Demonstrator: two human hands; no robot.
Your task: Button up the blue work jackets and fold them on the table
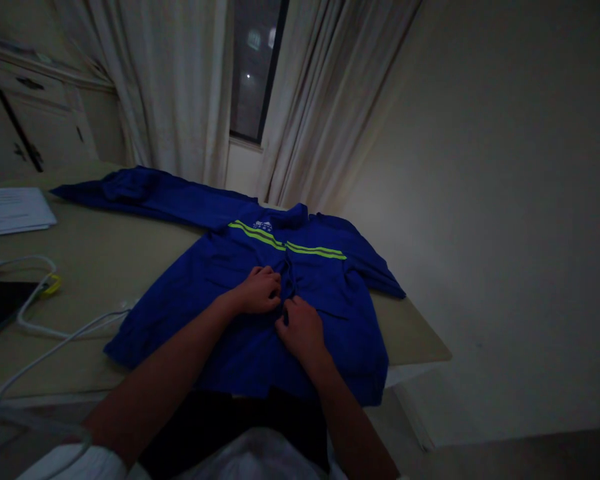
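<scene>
A blue jacket (260, 313) with two yellow-green stripes across the chest lies flat on the table (105, 260), one sleeve stretched out to the far left. My left hand (258, 291) pinches the jacket's left front edge at the middle opening. My right hand (300, 329) grips the opposite front edge just below it. Both hands are closed on the fabric and almost touch each other.
White cables (45, 333) trail over the table's left side beside a dark flat device (0, 303). A stack of papers (13, 210) lies at the far left. Curtains and a dark window (257, 67) stand behind the table. The table's right corner (443, 353) ends near the wall.
</scene>
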